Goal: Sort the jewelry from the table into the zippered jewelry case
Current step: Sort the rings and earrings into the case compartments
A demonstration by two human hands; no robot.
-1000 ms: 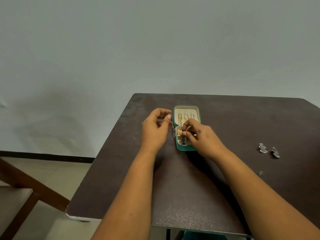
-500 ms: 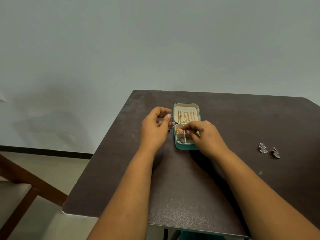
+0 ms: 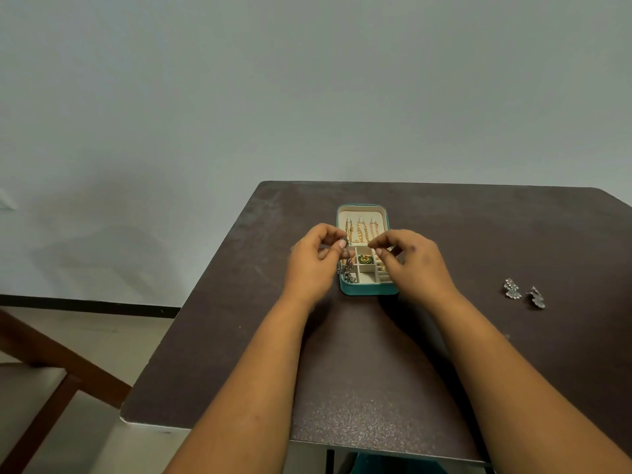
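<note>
A teal zippered jewelry case (image 3: pixel 369 289) lies open on the dark table (image 3: pixel 478 241). Gold chains hang in its cream lid, and a green-and-gold piece (image 3: pixel 365 258) sits in one compartment. My left hand (image 3: pixel 313 265) pinches the top of a silver dangling chain (image 3: pixel 347 268) that hangs over the case's left edge. My right hand (image 3: pixel 410 265) hovers over the case's right side with thumb and forefinger pinched together; what they hold is too small to tell. Two silver earrings (image 3: pixel 523 293) lie on the table to the right.
A wooden chair (image 3: pixel 44 371) stands at the lower left beside the table. The table's left and near edges are close to my arms. A plain grey wall rises behind the table.
My right hand has lifted out of the case's lower compartments and moved to the right, uncovering them. My left hand still holds the silver chain in about the same place.
</note>
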